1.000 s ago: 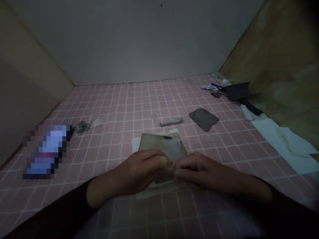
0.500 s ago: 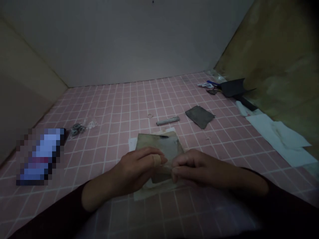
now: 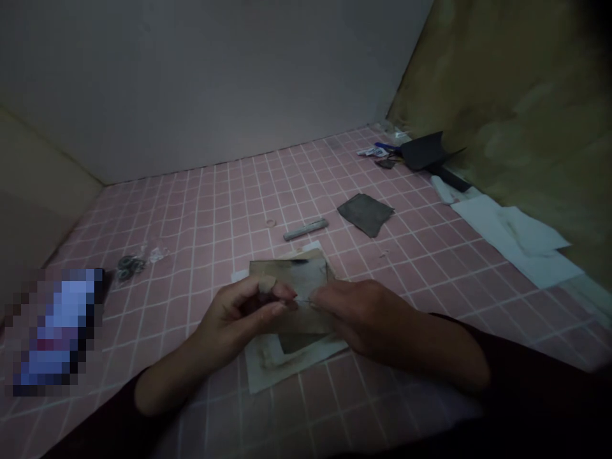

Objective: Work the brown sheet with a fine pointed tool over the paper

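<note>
Fingertips pinched together, my left hand [image 3: 243, 312] is at one end of a thin, pale wire-like strand [image 3: 305, 301]. At its other end my right hand [image 3: 370, 312] is also pinched shut; its fingers hide most of that end. What the strand is made of is too small to make out. A strip like a bandage wraps one finger of my left hand. Beneath both hands lies a flat, greyish square plate or sheet [image 3: 282, 269], with stained paper [image 3: 262, 376] sticking out from under it.
Beyond the plate lie a grey rolled tube [image 3: 306, 229], a small ring [image 3: 270, 223] and dark sandpaper-like sheets [image 3: 366, 215]. A bag of dark rings [image 3: 130, 266] and a pixelated screen [image 3: 62, 331] are at left. A black dustpan-like scoop [image 3: 423, 152] and white papers [image 3: 516, 236] lie right.
My view has turned a little, shifting things on the table leftward. My left hand has rotated so its thumb and fingertip show, and the thin strand between the hands is now visible.
</note>
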Tool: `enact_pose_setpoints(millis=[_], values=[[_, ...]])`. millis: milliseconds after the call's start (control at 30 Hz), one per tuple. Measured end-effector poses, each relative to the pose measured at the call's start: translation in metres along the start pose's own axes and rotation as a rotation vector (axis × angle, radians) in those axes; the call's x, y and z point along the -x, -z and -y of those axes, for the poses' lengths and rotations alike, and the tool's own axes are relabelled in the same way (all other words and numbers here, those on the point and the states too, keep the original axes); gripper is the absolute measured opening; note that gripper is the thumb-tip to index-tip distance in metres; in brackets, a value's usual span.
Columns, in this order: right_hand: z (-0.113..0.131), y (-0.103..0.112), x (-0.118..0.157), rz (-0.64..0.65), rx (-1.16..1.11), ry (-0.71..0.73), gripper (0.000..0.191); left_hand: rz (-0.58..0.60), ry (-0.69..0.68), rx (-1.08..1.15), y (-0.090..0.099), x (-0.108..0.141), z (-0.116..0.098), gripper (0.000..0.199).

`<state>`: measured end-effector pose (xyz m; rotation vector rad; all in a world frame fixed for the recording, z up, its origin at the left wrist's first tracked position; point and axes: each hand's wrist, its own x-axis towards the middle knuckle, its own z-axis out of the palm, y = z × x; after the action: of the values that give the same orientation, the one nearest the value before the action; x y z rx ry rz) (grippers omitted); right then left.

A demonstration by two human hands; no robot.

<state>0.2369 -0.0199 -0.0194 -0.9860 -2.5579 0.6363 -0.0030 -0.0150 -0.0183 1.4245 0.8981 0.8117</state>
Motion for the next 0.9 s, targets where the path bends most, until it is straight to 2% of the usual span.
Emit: enact_pose_setpoints(millis=[167,300,467,567,667,767,833,900], values=[[0.002,0.002,0.001,0.019,0.107,0.007,0.023,-0.001,0.119,0.052,0.000,0.001,0.001,0.015],[0.002,0.002,0.001,-0.005,0.150,0.037,0.023,-0.002,0.120,0.094,-0.001,0.001,0.004,0.015],[0.003,0.000,0.002,0.041,0.179,0.015,0.025,0.037,0.069,0.076,-0.001,0.002,0.006,0.018],[0.006,0.003,0.001,0.070,0.057,-0.038,0.023,0.018,-0.049,-0.152,0.000,0.004,0.006,0.016],[0.008,0.009,-0.005,0.166,-0.263,-0.113,0.018,0.032,-0.267,-0.530,0.002,0.005,0.005,0.016],[0.007,0.014,-0.009,0.254,-0.512,-0.128,0.031,0.058,-0.387,-0.703,0.002,0.005,0.004,0.018],[0.005,0.012,-0.008,0.171,-0.454,-0.096,0.028,0.032,-0.323,-0.649,0.003,0.005,0.002,0.016],[0.005,0.008,-0.004,0.037,-0.269,-0.048,0.017,0.010,-0.248,-0.533,0.003,0.005,0.002,0.013]])
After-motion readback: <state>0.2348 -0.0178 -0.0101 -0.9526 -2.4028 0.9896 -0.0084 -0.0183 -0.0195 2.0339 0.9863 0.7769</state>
